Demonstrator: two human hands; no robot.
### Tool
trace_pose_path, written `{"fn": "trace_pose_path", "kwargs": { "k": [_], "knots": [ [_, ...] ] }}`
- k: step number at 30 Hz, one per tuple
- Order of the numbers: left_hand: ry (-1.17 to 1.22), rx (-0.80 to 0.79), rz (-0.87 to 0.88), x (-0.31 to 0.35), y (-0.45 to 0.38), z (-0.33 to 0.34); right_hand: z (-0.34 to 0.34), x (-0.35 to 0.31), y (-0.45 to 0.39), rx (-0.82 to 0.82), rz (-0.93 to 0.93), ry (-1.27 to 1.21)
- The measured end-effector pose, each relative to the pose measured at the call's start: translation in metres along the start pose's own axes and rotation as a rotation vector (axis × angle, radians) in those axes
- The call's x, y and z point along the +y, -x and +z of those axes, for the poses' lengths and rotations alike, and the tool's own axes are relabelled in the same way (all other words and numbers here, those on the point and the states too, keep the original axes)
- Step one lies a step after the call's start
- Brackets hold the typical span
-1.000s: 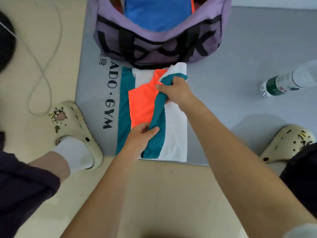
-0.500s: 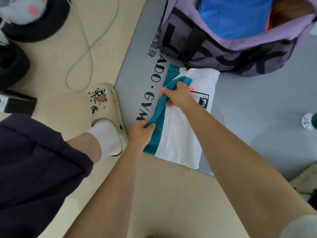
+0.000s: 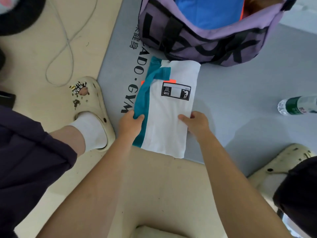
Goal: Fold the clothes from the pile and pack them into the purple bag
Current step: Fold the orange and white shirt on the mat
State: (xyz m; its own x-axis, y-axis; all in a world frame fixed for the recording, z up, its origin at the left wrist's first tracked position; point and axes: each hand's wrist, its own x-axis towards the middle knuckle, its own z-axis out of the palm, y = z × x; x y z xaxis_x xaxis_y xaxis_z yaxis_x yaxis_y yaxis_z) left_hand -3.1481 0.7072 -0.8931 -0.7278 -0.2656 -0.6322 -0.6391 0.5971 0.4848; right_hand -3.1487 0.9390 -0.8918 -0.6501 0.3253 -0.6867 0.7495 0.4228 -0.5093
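Note:
A white, teal and orange shirt (image 3: 169, 115) lies folded into a narrow strip on the grey gym mat (image 3: 240, 93), just in front of the purple bag (image 3: 197, 42). A black label patch faces up on the white panel. My left hand (image 3: 130, 124) grips the teal left edge near the shirt's lower half. My right hand (image 3: 195, 124) pinches the white right edge at the same height. The bag stands open with blue folded fabric (image 3: 209, 11) and a bit of orange inside.
My feet in cream clogs stand on either side: left clog (image 3: 93, 107), right clog (image 3: 281, 164). A water bottle (image 3: 298, 105) lies on the mat at right. A grey cable (image 3: 68, 42) loops on the beige floor at left.
The teal sleeve has been folded over and laid down, hiding the orange panel. My right hand moved from the collar end down to the shirt's right edge; the view shifted left.

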Motion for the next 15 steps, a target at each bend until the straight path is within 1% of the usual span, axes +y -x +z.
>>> {"fn": "trace_pose_path", "kwargs": {
  "k": [2,4,5,6,7,8,10,11,13,15],
  "knots": [
    [0.007,-0.095,-0.024,-0.001,0.004,0.002,-0.01,0.017,0.005,0.007,0.036,0.004],
    [0.022,-0.294,-0.08,-0.001,0.01,0.005,-0.028,0.041,0.012,-0.015,0.099,0.037],
    [-0.021,-0.392,-0.105,0.0,0.014,0.007,-0.038,0.053,0.016,-0.055,0.137,0.054],
    [-0.095,-0.446,-0.096,0.004,0.016,0.009,-0.047,0.063,0.019,-0.102,0.168,0.075],
    [-0.159,-0.438,-0.058,0.009,0.017,0.012,-0.056,0.069,0.02,-0.128,0.185,0.108],
    [-0.194,-0.369,-0.007,0.016,0.017,0.016,-0.064,0.071,0.02,-0.12,0.184,0.146],
    [-0.188,-0.206,0.099,0.034,0.015,0.024,-0.073,0.066,0.016,-0.017,0.135,0.196],
    [-0.157,-0.156,0.148,0.046,0.013,0.027,-0.075,0.061,0.012,0.048,0.107,0.185],
    [-0.117,-0.142,0.251,0.07,0.008,0.032,-0.078,0.048,0.004,0.125,0.053,0.116],
    [-0.19,-0.129,0.362,0.092,-0.003,0.036,-0.079,0.035,-0.005,0.128,0.0,0.065]
  ]
}}
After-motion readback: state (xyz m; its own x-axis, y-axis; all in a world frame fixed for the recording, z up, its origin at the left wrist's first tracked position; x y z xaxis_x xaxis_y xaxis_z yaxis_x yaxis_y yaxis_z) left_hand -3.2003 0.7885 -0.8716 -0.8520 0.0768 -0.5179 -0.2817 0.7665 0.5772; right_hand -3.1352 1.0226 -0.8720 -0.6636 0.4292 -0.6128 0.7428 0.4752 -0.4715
